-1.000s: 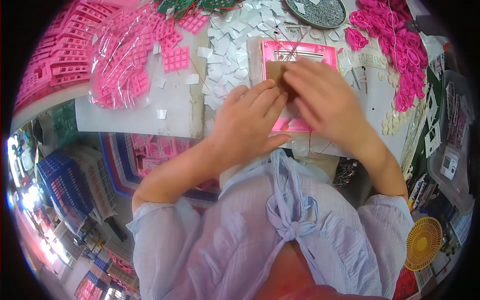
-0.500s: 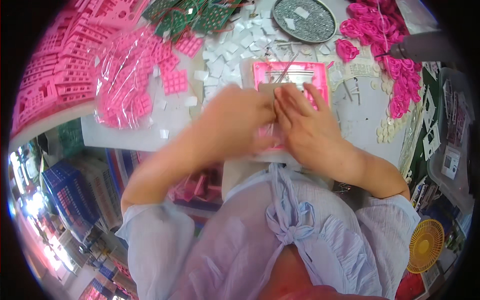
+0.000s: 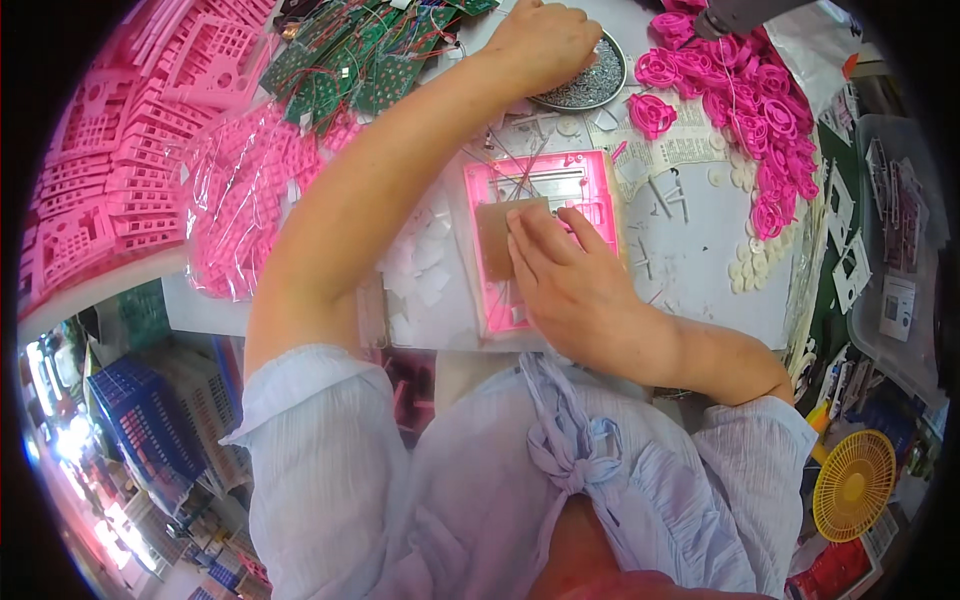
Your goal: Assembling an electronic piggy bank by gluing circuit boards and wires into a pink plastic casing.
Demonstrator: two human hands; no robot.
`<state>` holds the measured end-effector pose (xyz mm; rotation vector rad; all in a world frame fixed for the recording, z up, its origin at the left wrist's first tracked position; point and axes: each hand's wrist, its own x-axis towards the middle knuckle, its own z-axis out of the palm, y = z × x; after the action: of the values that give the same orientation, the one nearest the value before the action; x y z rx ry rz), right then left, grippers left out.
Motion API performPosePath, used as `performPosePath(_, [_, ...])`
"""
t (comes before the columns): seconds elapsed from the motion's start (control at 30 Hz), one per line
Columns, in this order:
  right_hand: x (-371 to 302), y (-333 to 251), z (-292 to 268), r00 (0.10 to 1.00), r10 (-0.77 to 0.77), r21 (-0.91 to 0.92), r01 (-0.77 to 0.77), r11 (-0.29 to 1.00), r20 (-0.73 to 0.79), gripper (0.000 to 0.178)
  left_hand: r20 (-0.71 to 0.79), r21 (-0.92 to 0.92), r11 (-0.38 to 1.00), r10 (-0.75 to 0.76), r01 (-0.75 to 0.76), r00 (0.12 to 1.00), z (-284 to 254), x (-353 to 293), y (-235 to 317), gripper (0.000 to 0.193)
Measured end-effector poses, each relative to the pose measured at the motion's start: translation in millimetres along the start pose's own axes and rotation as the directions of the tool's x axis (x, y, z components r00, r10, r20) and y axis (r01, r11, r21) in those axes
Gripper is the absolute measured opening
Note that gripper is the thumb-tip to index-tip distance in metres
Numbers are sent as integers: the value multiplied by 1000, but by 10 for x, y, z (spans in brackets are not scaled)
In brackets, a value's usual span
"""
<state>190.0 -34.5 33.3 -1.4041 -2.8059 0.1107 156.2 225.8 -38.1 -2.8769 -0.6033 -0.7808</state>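
A shallow pink plastic case (image 3: pixel 478 185) lies on the table in front of me, with metal strips and thin wires in its far part. My right hand (image 3: pixel 580 285) holds a flat brown board (image 3: pixel 497 245) against the case, index and middle fingertips on its right edge. My left hand (image 3: pixel 548 48) is stretched out to the far side, over a round dark-rimmed dish of small silvery screws (image 3: pixel 595 82). Its fingers are curled down at the dish, and whether a screw is between them is hidden.
Pink panels (image 3: pixel 130 165) and a clear bag of pink keypads (image 3: pixel 235 205) fill the left. Green circuit boards (image 3: pixel 390 65) with wires lie behind. Right are bright pink ring-shaped parts (image 3: pixel 770 115), cream discs (image 3: pixel 745 265) and a dark tool (image 3: pixel 745 15) hanging above.
My left hand has gone from the case, beside my right hand, out to the screw dish. My right hand stays on the brown board. The whole view has shifted a little.
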Motion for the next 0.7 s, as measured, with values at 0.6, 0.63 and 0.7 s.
performPosePath(0.6, [-59,-46,115,976,120,166,-90,982,-184,39,240,-405,808,-358,428,903,-1585,-1509,1056,12])
performPosePath(0.63, [-75,-32,102,974,116,187,-79,979,-196,38,186,-389,825,-365,410,912,-1528,-1597,1160,12])
performPosePath(0.7, [-107,34,30,970,112,225,-61,972,-217,36,175,-392,824,-370,409,912,-1456,-1697,1277,11])
